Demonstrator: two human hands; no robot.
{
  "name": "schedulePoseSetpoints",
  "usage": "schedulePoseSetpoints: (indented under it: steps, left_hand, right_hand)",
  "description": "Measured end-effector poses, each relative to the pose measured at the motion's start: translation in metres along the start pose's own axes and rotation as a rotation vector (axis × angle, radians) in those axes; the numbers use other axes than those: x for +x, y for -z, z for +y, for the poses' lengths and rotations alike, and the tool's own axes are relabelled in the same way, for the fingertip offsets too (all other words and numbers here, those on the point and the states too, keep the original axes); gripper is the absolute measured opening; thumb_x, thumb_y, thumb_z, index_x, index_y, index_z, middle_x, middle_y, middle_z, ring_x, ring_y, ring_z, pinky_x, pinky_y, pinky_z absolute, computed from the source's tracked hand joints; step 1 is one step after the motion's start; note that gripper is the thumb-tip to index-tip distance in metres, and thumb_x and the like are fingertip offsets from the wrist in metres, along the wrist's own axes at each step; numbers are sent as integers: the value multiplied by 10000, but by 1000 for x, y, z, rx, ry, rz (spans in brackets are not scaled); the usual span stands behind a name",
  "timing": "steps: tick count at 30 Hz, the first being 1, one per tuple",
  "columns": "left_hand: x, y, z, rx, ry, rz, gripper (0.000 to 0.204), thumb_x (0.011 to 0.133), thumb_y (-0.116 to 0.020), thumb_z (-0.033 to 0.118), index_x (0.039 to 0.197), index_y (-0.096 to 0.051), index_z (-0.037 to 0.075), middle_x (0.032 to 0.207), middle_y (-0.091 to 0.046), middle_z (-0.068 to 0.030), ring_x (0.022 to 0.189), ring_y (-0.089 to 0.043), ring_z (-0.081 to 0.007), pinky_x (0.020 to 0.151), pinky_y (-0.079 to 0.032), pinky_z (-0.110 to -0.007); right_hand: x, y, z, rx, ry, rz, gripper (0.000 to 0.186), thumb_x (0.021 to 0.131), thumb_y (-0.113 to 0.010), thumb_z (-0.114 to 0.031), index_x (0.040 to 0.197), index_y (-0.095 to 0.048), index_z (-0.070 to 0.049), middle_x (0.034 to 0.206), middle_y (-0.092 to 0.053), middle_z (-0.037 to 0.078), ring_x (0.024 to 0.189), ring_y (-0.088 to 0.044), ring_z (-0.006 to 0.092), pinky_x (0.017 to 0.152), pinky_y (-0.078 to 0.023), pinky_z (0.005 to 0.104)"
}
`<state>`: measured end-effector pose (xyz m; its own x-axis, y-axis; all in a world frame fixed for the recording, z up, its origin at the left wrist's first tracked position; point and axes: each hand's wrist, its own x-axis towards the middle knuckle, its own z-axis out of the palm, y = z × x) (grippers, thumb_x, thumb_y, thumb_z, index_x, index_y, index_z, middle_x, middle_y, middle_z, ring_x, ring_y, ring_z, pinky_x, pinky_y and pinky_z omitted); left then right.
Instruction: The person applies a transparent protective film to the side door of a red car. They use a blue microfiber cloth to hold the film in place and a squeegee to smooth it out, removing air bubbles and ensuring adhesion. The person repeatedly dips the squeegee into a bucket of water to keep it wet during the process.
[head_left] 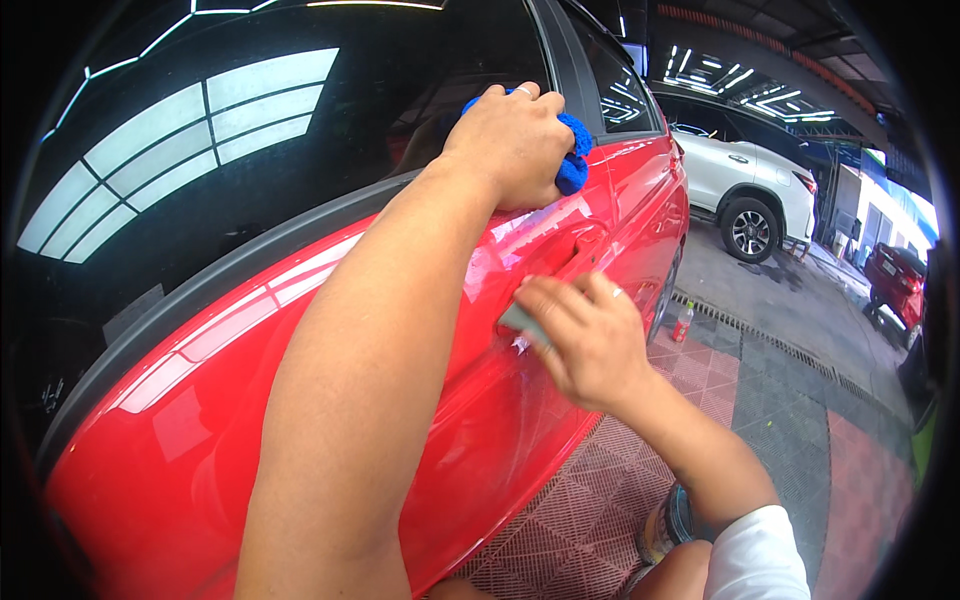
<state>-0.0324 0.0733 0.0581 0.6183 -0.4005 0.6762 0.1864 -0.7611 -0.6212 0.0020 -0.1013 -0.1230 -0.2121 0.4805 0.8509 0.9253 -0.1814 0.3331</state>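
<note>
A glossy red car door (pixel 250 420) fills the left and middle of the view, with a dark side window above it. At the base of the window, near the rear end of the glass, my left hand (pixel 515 145) is closed over a blue cloth (pixel 572 172). Lower down, my right hand (pixel 585 335) presses a small grey pad (pixel 522 322) to the door panel just below the door handle (pixel 575 255). The right fingers are slightly blurred and wrapped round the pad. Bright ceiling lights reflect in the paint and glass.
A white SUV (pixel 745 165) stands beyond the red car. A small bottle (pixel 683 322) sits on the floor by a drain grate (pixel 770 340). Red and grey floor tiles (pixel 590 500) run alongside the door. Another red vehicle (pixel 893 280) is at the far right.
</note>
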Motion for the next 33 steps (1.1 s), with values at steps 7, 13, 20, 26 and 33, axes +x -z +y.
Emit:
schedulePoseSetpoints:
  steps: [7,13,20,26,33]
  left_hand:
    - [-1,1,2,-6,-5,1,322,826,-921,374,1041,-923,134,1196,-774,-91,1207,-723,-281,1022,-592,-432]
    - [-2,2,0,-10,-5,3,336,811,-920,369,1031,-920,115,1189,-771,-95,1200,-723,-290,1015,-594,-438]
    - [-3,0,1,-17,-11,34,332,800,-926,358,1025,-920,114,1163,-765,-95,1184,-724,-290,996,-590,-445]
    - [-1,1,-1,-11,-14,18,332,807,-928,377,1026,-922,127,1151,-764,-89,1196,-727,-287,1002,-591,-447]
    - [-3,-1,-1,10,-7,18,311,808,-920,369,996,-912,122,1148,-764,-93,1196,-725,-293,992,-591,-443]
  right_hand:
    - [-6,3,-9,25,-6,-13,463,913,-871,-279,1316,-795,-65,1372,-782,90,982,-649,290,832,-569,423]
    - [-7,-2,-24,53,-7,30,492,903,-876,-267,1349,-788,-80,1372,-785,75,967,-648,281,815,-574,417]
    - [-4,-4,-17,13,-61,13,541,860,-890,-256,1368,-797,-97,1386,-795,78,977,-656,276,833,-581,397]
    - [-4,-9,8,28,-56,9,543,866,-891,-246,1374,-795,-82,1416,-789,91,960,-652,280,833,-584,419]
    - [-18,-7,6,28,20,1,608,849,-901,-245,1418,-784,-63,1480,-774,120,956,-663,301,858,-592,426]
